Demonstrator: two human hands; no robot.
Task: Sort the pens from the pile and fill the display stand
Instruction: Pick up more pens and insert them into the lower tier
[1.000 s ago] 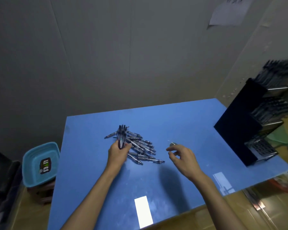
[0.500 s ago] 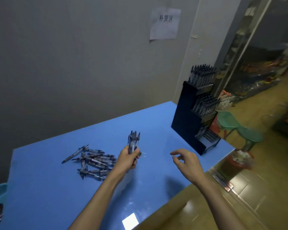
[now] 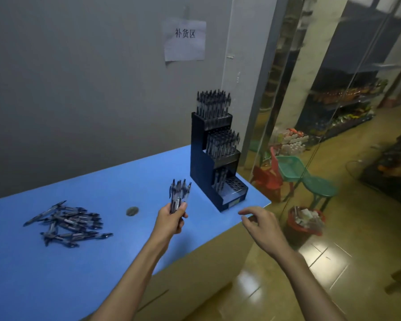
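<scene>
Left hand (image 3: 170,220): grips upright pen bundle (image 3: 179,193) near stand (image 3: 214,158). Right hand (image 3: 263,224): fingers loose, empty. Pile (image 3: 66,222) on table (image 3: 102,181).

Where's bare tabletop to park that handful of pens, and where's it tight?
Bare blue table runs between the pen pile and the display stand, apart from a small dark spot. The near strip below the pile is bare too. Tight: the corner beside the stand's base, where the left hand holds its pens.

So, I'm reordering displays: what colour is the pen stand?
Black, or a very dark navy; the display stand shows only in the head view.
</scene>
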